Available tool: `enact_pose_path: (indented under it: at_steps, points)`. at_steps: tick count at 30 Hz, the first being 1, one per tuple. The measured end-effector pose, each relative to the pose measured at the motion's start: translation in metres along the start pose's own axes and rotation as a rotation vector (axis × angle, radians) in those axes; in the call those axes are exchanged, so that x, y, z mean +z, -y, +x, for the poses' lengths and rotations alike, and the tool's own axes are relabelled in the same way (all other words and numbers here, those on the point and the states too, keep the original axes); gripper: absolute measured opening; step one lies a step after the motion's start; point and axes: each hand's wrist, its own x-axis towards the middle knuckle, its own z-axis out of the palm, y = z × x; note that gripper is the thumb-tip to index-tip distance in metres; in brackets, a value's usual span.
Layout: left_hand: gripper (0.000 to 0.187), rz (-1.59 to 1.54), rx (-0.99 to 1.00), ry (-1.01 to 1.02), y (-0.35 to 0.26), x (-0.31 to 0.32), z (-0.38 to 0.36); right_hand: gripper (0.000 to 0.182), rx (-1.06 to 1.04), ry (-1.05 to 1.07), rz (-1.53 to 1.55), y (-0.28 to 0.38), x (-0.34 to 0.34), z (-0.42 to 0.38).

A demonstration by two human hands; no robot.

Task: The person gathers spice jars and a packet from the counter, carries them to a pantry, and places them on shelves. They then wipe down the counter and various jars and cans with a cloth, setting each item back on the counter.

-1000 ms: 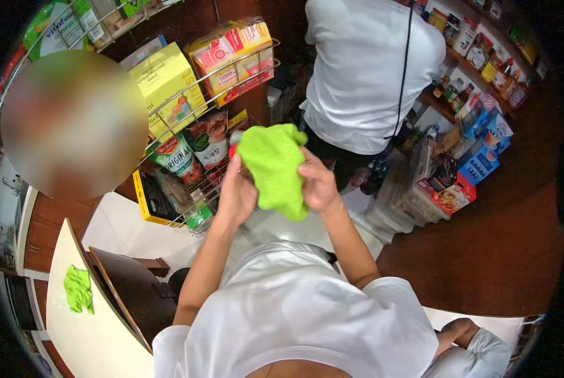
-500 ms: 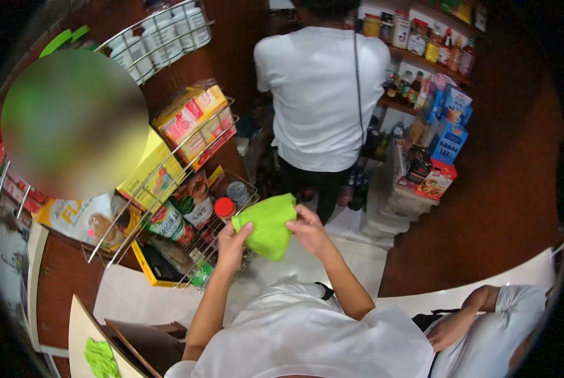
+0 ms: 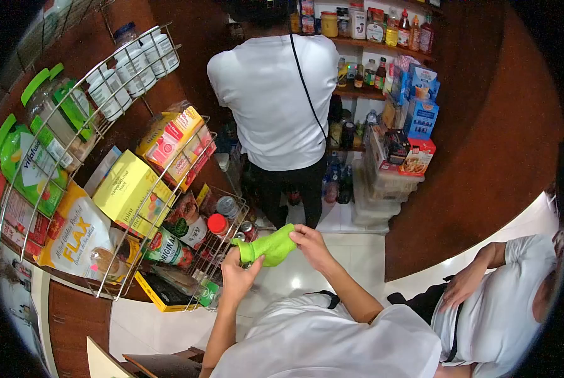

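Beside the wire rack of boxes, pouches and jars, our left hand and right hand both pinch a green cloth.

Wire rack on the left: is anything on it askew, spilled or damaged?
Nothing looks spilled or damaged. On the wire rack the yellow box and orange cartons lean, as the tilted shelves make them. Both hands, left hand and right hand, hold a green cloth.

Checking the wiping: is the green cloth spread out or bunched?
Bunched: the green cloth is wadded between left hand and right hand.
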Motion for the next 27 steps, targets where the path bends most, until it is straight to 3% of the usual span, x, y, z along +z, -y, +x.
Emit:
enact_pose_path:
  at_steps: [5, 7, 8, 12, 15, 17, 22, 24, 27]
  points:
    - [0.027, -0.192, -0.128, -0.006, 0.008, -0.011, -0.022, 0.036, 0.025, 0.09, 0.343, -0.001, 0.033, -0.019]
    - [0.027, -0.402, -0.173, -0.054, 0.01, -0.013, -0.03, 0.042, 0.168, 0.273, 0.608, 0.002, 0.05, -0.026]
    - [0.027, -0.405, -0.176, -0.067, 0.012, -0.017, -0.033, 0.046, 0.361, 0.431, 0.68, -0.012, 0.043, -0.021]
    - [0.022, -0.236, -0.12, -0.174, 0.007, -0.042, -0.046, 0.045, 0.657, 0.525, 0.725, -0.054, 0.056, -0.023]
    - [0.018, -0.098, -0.11, -0.263, 0.014, -0.062, -0.053, 0.045, 0.56, 0.606, 0.448, -0.053, 0.08, -0.027]
    - [0.017, 0.15, 0.004, -0.293, 0.02, -0.074, -0.057, 0.047, 0.35, 0.631, 0.072, -0.05, 0.092, -0.025]
    - [0.019, 0.115, 0.118, -0.404, 0.021, -0.084, -0.063, 0.032, 0.401, 0.616, -0.202, -0.039, 0.103, -0.011]
    - [0.02, 0.208, 0.1, -0.448, 0.018, -0.088, -0.066, 0.026, 0.252, 0.534, -0.337, -0.035, 0.105, -0.006]
    - [0.02, 0.32, 0.129, -0.5, 0.023, -0.091, -0.07, 0.027, 0.217, 0.545, -0.418, -0.011, 0.108, 0.0]
